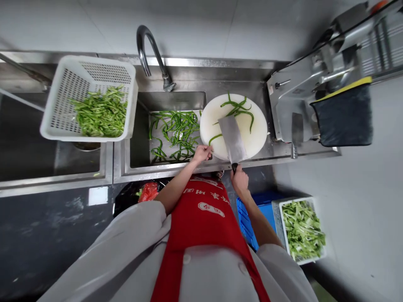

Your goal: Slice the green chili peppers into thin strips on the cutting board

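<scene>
White coat (135, 230) and red apron (204, 218) fill the near view. Beyond the apron, right hand (240, 179) closed firmly round the handle of a cleaver (233, 140), the broad blade lying over the round white cutting board (258, 132). Left hand (204, 153) at the board's near left edge: fingers curled in, thumb and fingertip nearly meeting, apparently pinching the near end of a single green pod (215, 138). That pod lies on the board, left of the blade.

Farther up the board, a small loose cluster of pods (236, 110), long and uncut as far as I can see. A short green end shows by the blade's far corner (loose piece or covered pod, cannot tell).

Progress, by my judgement: early in this lot. Many long pods (181, 126) lie spread in the sink (138, 155) left of the board; only a few are on the board. Slivered greens (102, 111) in the white basket (53, 121), left of the sink, look finished; whether from the same pods, unclear.

Farthest off, behind the sink, a curved tap (145, 37).
</scene>
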`<state>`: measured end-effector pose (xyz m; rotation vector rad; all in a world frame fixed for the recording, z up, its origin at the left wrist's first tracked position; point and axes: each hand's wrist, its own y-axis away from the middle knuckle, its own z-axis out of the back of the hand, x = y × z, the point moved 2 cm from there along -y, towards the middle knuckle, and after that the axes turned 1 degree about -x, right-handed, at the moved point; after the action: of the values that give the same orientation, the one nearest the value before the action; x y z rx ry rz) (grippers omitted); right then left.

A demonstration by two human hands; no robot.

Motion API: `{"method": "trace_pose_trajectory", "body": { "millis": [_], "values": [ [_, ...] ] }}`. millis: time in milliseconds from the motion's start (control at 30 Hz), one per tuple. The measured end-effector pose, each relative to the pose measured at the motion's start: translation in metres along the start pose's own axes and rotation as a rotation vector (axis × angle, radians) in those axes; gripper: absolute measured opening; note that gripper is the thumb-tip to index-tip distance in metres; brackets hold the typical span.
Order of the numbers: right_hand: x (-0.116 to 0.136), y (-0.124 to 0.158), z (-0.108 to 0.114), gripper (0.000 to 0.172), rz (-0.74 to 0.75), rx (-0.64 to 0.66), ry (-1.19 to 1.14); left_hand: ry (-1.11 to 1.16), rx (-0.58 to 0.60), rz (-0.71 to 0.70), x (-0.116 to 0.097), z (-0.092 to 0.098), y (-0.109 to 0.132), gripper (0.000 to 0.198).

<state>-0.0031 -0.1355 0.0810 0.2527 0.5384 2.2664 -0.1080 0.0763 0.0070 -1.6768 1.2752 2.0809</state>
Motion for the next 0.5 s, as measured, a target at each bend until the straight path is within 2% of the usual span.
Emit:
{"method": "trace_pose_trajectory", "body": {
  "millis": [167, 300, 400, 500],
  "values": [
    [0.015, -0.006, -0.018, 0.038, -0.021, 0.119, 0.026, -0.079, 0.008, 0.062, -0.003, 0.007, -0.009, 0.041],
    [0.004, -0.008, -0.02, 0.038, -0.034, 0.02, 0.017, -0.121, -0.026, 0.044, 0.003, 0.014, -0.011, 0.039],
    [-0.008, -0.006, -0.023, 0.035, -0.119, 0.056, 0.02, -0.15, -0.054, 0.046, 0.005, 0.022, -0.013, 0.039],
    [-0.015, -0.005, -0.028, 0.033, -0.099, 0.083, 0.033, -0.229, -0.074, 0.026, 0.001, 0.029, -0.017, 0.038]
  ]
}}
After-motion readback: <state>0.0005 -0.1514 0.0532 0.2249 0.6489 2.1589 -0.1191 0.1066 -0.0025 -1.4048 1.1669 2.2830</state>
